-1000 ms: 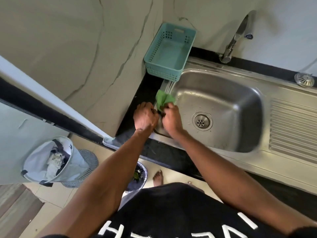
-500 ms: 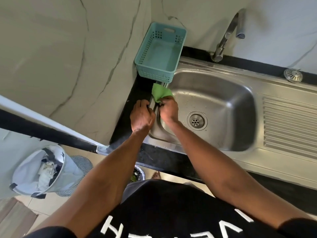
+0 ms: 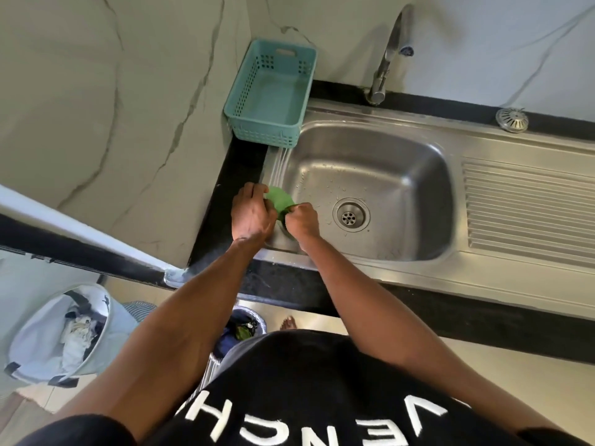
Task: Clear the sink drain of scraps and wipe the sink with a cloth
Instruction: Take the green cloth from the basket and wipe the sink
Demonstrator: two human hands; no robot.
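A green cloth [image 3: 279,199] is gripped between both hands over the left rim of the steel sink [image 3: 386,252]. My left hand [image 3: 252,214] holds its left part above the rim. My right hand [image 3: 302,220] is fisted on its right end, just inside the basin. The cloth looks bunched and twisted between them. The round drain [image 3: 351,216] lies open at the basin's bottom, to the right of my right hand, with water drops around it. A loose metal strainer [image 3: 512,119] sits at the back right on the sink's ledge.
A teal plastic basket [image 3: 272,130] stands in the back left corner beside the basin. The tap [image 3: 386,53] rises behind the sink. The ribbed drainboard [image 3: 528,214] lies to the right. On the floor stand a white bin [image 3: 106,320] and a small bin [image 3: 244,326] below the counter.
Both hands have kept hold of the cloth and shifted a little toward the near rim. The cloth's free end, which stuck up above the hands, now lies lower between them.
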